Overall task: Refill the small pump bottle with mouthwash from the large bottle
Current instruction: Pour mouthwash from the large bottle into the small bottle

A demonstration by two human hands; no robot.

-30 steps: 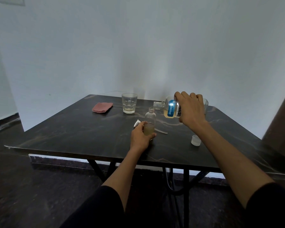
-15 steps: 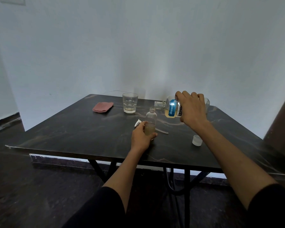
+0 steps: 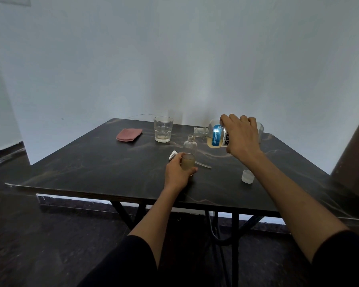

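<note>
The small clear bottle (image 3: 189, 151) stands upright on the dark table (image 3: 91, 162), its neck uncapped and its lower part holding yellowish liquid. My left hand (image 3: 177, 172) grips its base. My right hand (image 3: 241, 137) holds the large mouthwash bottle (image 3: 215, 135) tipped on its side, its open mouth just above and right of the small bottle's neck. A little yellow liquid lies in the large bottle. The white pump head with its tube (image 3: 202, 164) lies on the table behind the small bottle.
A glass tumbler (image 3: 163, 129) with a little liquid stands at the back. A folded pink cloth (image 3: 129, 134) lies to its left. A white cap (image 3: 247, 176) rests on the table under my right forearm. A brown surface (image 3: 352, 162) rises at the right edge.
The large bottle and my right hand have barely shifted. The small bottle stays in place in my left hand.
</note>
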